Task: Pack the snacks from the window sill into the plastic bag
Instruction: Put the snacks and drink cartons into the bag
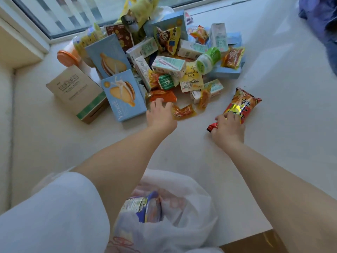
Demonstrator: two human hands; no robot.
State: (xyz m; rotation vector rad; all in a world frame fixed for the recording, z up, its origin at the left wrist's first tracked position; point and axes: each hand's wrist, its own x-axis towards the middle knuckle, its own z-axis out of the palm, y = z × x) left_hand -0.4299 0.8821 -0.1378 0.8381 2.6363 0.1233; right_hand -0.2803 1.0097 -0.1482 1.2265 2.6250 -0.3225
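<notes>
A heap of snacks (pixel 164 57) lies on the pale window sill (pixel 264 92): blue biscuit boxes, small milk cartons, orange and yellow packets. My left hand (pixel 160 115) reaches to the heap's near edge, fingers spread over an orange packet (pixel 162 96) and next to a small orange sachet (pixel 184 111). My right hand (pixel 228 130) grips the near end of a long red and yellow snack packet (pixel 242 105) lying on the sill. The white plastic bag (pixel 182 207) sits open below my arms, near the sill's front edge, with a blue-labelled packet (pixel 144 207) inside.
A brown cardboard box (pixel 76 92) lies at the heap's left, an orange-lidded cup (pixel 67 57) behind it. The window frame (pixel 36 31) runs along the back. Blue cloth (pixel 321 19) lies at the far right. My white sleeve (pixel 54 216) fills the lower left.
</notes>
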